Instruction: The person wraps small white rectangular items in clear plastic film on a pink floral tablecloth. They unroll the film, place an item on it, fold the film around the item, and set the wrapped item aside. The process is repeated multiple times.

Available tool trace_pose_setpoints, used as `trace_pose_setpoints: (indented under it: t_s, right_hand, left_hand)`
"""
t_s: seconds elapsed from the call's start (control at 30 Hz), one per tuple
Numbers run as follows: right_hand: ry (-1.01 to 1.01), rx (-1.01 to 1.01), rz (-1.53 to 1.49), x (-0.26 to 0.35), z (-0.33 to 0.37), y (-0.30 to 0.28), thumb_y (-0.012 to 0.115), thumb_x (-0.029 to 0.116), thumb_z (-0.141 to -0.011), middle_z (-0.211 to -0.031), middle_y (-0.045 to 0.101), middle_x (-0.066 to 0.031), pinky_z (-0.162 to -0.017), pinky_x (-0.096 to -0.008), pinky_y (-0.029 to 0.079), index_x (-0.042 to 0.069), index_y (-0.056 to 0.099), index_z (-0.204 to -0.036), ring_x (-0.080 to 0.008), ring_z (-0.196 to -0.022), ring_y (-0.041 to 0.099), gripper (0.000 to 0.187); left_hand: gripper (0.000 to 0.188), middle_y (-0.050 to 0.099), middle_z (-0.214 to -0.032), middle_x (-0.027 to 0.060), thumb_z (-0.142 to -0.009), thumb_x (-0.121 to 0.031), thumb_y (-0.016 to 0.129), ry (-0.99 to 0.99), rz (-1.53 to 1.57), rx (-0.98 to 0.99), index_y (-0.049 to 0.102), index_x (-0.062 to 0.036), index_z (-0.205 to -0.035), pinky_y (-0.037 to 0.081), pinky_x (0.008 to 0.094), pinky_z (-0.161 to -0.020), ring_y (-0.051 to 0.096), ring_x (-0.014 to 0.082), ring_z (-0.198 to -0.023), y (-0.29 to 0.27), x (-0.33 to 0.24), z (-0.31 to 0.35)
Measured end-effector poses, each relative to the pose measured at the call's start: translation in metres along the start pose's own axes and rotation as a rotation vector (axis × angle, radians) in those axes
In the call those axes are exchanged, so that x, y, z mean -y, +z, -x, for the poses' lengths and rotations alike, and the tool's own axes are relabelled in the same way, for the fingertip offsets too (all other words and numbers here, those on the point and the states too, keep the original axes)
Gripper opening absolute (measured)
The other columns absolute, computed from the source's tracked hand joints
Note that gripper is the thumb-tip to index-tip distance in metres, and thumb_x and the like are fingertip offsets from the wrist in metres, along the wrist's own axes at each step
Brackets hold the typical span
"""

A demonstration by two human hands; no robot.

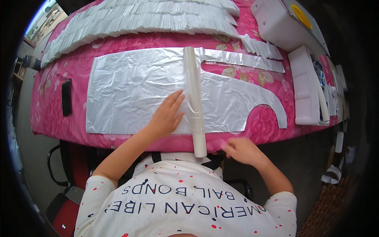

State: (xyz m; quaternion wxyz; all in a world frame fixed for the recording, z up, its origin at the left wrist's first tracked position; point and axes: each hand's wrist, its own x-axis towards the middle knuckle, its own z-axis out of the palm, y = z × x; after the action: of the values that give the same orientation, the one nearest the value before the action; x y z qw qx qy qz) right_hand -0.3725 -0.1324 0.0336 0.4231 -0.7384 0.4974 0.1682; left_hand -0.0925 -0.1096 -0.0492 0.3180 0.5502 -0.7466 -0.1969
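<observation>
Hands on a plastic sheet and roll at a pink surface

The left hand (167, 114) lies flat, fingers spread, on the clear plastic sheet (134, 91), touching the white roll (194, 98) at its 3 o'clock side and gripping nothing. The right hand (241, 150), at 4 o'clock from the roll's near end, pinches the edge of the pink floral surface (59, 118). A black phone (66, 97) lies at 9 o'clock.
</observation>
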Motion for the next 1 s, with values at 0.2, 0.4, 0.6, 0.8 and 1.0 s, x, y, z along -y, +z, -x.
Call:
trace_pose_setpoints:
  t_s: [0.2, 0.4, 0.6, 0.8, 1.0]
  right_hand:
    - [-0.023, -0.097, 0.029, 0.044, -0.033, 0.038, 0.061, 0.058, -0.07, -0.074, 0.064, -0.0174, -0.066, -0.0404, 0.048, 0.001, 0.066, -0.083, -0.0339, -0.071, 0.063, 0.059]
    - [-0.045, -0.038, -0.064, 0.035, -0.037, 0.048, 0.059, 0.058, -0.072, -0.073, 0.064, -0.0174, -0.064, -0.0408, 0.048, 0.0, 0.067, -0.079, -0.0335, -0.07, 0.063, 0.058]
    - [-0.183, -0.259, -0.015, 0.034, -0.088, 0.008, 0.052, 0.062, -0.076, -0.062, 0.062, -0.0162, -0.062, -0.0396, 0.048, -0.001, 0.066, -0.067, -0.0336, -0.062, 0.061, 0.065]
    - [-0.076, -0.309, -0.181, 0.055, -0.185, -0.066, 0.051, 0.054, -0.082, -0.064, 0.064, -0.0132, -0.063, -0.0328, 0.049, -0.001, 0.066, -0.067, -0.0245, -0.063, 0.064, 0.059]
    - [-0.246, -0.248, -1.312, 0.054, -0.235, -0.075, 0.056, 0.028, -0.087, -0.09, 0.064, -0.0072, -0.071, -0.0299, 0.05, 0.002, 0.061, -0.095, -0.0211, -0.077, 0.061, 0.028]
  left_hand:
    - [0.061, 0.021, -0.143, 0.0224, -0.085, -0.015, 0.047, -0.009, -0.103, 0.061, 0.022, 0.0058, -0.137, 0.016, 0.0437, -0.11, 0.02, 0.036, -0.134, 0.034, 0.001, -0.01]
    - [0.061, 0.021, -0.143, 0.0238, -0.084, -0.021, 0.042, 0.009, -0.313, 0.161, 0.025, 0.0092, -0.135, 0.013, 0.0445, -0.11, 0.018, 0.0353, -0.135, 0.038, 0.005, -0.013]
    - [0.063, 0.022, -0.143, 0.0246, -0.083, -0.025, 0.039, -0.005, -0.392, 0.174, 0.026, 0.0112, -0.134, 0.012, 0.0441, -0.111, 0.017, 0.0349, -0.135, 0.04, 0.002, -0.014]
    - [0.064, 0.022, -0.142, 0.0264, -0.082, -0.023, 0.039, 0.001, -0.393, 0.206, 0.026, 0.0122, -0.133, 0.012, 0.0445, -0.111, 0.017, 0.0365, -0.135, 0.037, -0.001, -0.017]
    - [0.064, 0.02, -0.143, 0.0265, -0.082, -0.022, 0.037, -0.017, -0.401, 0.221, 0.022, 0.0125, -0.134, 0.01, 0.0448, -0.111, 0.016, 0.0374, -0.135, 0.037, 0.0, -0.016]
